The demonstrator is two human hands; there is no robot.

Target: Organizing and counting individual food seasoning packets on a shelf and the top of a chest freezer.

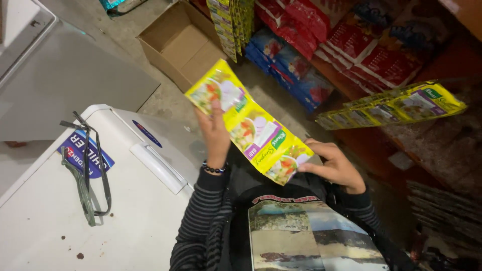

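Holding a yellow sachet strip (251,130) stretched between both grips: left hand (215,134) closed on its upper part, right hand (335,166) pinching its lower end, above the white chest freezer (60,221).

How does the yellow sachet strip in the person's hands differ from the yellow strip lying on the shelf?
The held strip is up in the air, gripped by the left hand and right hand; the shelf strip lies flat on the wooden shelf. The held strip looks shorter, about three sachets, while the shelf strip shows more. Both are yellow with purple panels and food pictures.
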